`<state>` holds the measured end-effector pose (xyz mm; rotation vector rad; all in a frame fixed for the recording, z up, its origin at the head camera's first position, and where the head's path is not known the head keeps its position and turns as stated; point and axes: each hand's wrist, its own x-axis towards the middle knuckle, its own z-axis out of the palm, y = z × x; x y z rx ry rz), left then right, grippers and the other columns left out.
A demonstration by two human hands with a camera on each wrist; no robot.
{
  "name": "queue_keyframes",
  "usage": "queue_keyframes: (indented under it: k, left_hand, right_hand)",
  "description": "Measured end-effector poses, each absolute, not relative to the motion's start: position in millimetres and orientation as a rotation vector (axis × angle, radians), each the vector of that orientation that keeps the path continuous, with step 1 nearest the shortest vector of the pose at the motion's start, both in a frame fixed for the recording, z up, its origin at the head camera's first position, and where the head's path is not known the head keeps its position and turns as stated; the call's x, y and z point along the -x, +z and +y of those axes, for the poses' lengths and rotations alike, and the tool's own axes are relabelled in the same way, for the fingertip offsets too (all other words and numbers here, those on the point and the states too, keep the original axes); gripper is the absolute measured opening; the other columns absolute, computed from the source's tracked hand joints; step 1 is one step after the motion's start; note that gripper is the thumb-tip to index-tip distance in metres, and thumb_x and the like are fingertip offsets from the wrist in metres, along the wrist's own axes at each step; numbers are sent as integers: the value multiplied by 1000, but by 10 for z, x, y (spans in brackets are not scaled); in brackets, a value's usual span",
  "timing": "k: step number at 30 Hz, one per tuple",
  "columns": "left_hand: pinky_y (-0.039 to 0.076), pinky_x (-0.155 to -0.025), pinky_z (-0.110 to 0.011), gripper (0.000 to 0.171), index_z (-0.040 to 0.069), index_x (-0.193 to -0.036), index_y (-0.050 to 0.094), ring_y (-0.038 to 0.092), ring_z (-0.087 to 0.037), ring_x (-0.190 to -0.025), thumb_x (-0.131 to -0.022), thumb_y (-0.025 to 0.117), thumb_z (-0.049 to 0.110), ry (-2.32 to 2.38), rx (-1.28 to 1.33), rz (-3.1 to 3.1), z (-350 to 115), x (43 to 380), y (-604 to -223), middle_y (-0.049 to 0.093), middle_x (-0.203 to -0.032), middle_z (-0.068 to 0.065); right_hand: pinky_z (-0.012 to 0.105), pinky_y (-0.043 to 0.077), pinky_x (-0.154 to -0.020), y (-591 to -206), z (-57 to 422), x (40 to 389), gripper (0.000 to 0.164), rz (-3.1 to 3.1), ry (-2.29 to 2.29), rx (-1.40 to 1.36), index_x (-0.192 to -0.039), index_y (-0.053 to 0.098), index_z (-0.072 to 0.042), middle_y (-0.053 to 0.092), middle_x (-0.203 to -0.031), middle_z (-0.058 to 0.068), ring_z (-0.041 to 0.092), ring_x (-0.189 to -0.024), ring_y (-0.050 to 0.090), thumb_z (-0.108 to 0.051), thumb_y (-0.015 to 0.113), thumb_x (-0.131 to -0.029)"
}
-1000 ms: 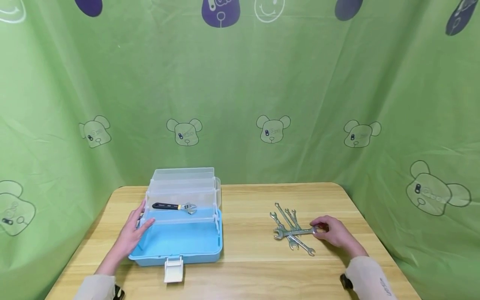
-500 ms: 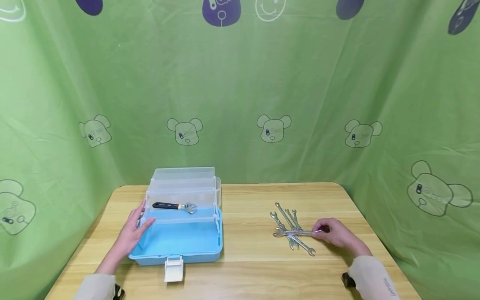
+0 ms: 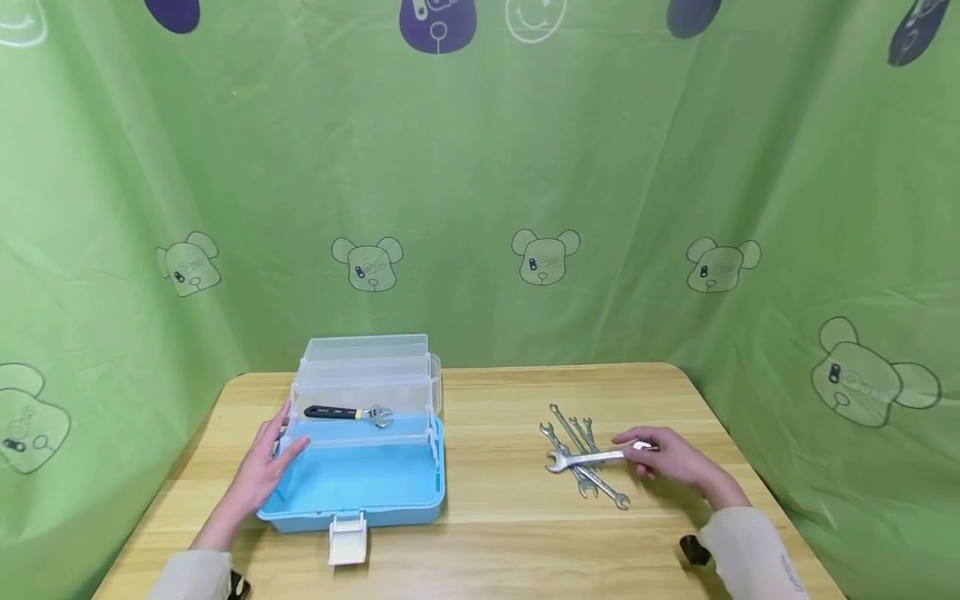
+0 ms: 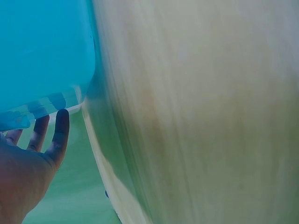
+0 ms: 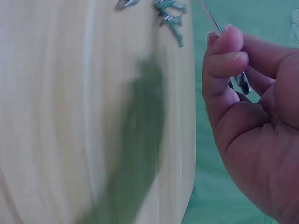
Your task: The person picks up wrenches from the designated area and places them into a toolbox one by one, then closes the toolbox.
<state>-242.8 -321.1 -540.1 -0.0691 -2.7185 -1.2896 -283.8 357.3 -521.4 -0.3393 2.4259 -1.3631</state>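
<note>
My left hand [image 3: 261,468] rests against the left side of a blue toolbox [image 3: 405,516], thumb over the edge of its clear tray. In the left wrist view, the fingers [image 4: 60,135] are fairly straight and touch the box's side. An adjustable wrench [image 3: 333,412] with a black handle lies in the tray. On the right, my right hand [image 3: 675,458] pinches one end of a silver open-end wrench [image 3: 592,457], held above a loose pile of wrenches [image 3: 606,489]. The right wrist view shows this wrench [image 5: 212,17] between thumb and fingers.
A white latch [image 3: 347,542] hangs off the toolbox's front. Clear tiered trays [image 3: 367,346] stand raised at its back. Green printed cloth [image 3: 480,167] surrounds the wooden table [image 3: 495,550] at the back and sides.
My right hand has lifted the open-end wrench up from the pile, turning it and raising its right end. The left hand and toolbox stay in place.
</note>
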Motion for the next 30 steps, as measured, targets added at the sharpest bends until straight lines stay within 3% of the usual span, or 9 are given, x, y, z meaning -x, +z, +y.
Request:
queue_keyframes:
  k: [6, 11, 17, 25, 30]
  left_hand:
    - [25, -112, -81, 78, 37, -167, 2, 28, -60, -146, -107, 52, 48, -1299, 61, -2719, -3210, 2423, -5420, 24, -164, -30]
    - [23, -111, -82, 79, 37, -167, 3, 27, -59, -147, -107, 53, 48, -1300, 55, -2718, -3214, 2418, -5413, 24, -165, -30]
    - [23, -112, -82, 78, 35, -167, 4, 27, -60, -147, -107, 52, 47, -1298, 65, -2713, -3209, 2419, -5410, 25, -164, -30]
    - [23, -112, -82, 79, 35, -167, 3, 27, -59, -147, -107, 52, 47, -1296, 72, -2713, -3210, 2414, -5433, 25, -164, -31]
    - [23, -112, -82, 78, 34, -167, 3, 26, -59, -147, -108, 52, 47, -1290, 68, -2713, -3207, 2427, -5416, 25, -164, -31]
  right_hand:
    - [38, 63, -76, -5151, 3585, 2816, 56, 2320, -1469, 358, -140, 52, 14, 69, -100, 25, 27, -82, 69, -15, 71, -97]
    - [40, 65, -81, -5180, 3582, 2804, 54, 2318, -1518, 373, -133, 54, 19, 71, -103, 27, 27, -85, 73, -13, 75, -94]
    - [35, 65, -79, -5224, 3568, 2805, 50, 2326, -1541, 311, -127, 58, 19, 73, -98, 22, 18, -80, 72, -14, 75, -94]
    - [25, 60, -63, -5227, 3519, 2787, 44, 2250, -1504, 292, -126, 59, 17, 68, -85, 11, 10, -67, 64, -20, 65, -102]
    - [27, 62, -66, -5168, 3460, 2758, 47, 2251, -1571, 290, -125, 57, 19, 67, -84, 9, 11, -70, 66, -21, 64, -103]
